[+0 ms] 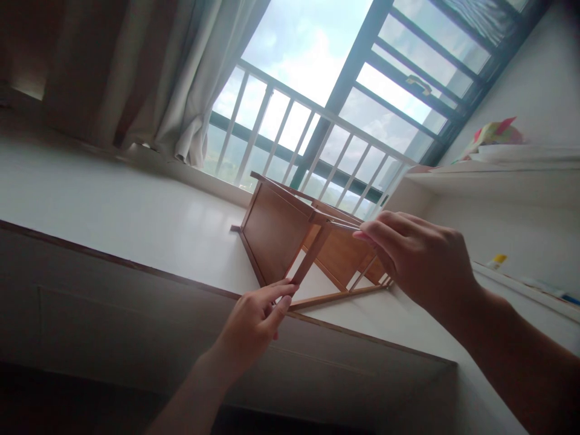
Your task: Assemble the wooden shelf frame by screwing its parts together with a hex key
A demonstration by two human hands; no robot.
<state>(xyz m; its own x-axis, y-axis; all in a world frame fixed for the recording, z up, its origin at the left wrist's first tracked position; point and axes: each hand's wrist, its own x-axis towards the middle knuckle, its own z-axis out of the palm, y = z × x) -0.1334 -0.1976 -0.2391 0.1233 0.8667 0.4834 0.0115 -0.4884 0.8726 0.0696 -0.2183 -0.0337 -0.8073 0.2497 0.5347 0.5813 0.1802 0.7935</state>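
Note:
A small brown wooden shelf [277, 226] lies on its side on the white ledge, its panels and bars forming an open frame. My left hand [258, 314] is closed on the near lower corner, thumb and fingers pinching the end of a wooden bar [312, 254]. Raised to the right of the frame, my right hand [412, 260] pinches a thin metal rod [345, 226]. The rod's far end meets the frame's upper corner, at the top of that bar. Whether the rod is a hex key or a screwdriver I cannot tell; my fingers hide its other end.
The white ledge [113, 199] has a dark front edge. Behind it are a window with a white railing [290, 96] and a grey curtain [194, 90]. At right, a white shelf unit [498, 178] bears a colourful item [496, 133]; a yellow-capped item [497, 261] stands lower.

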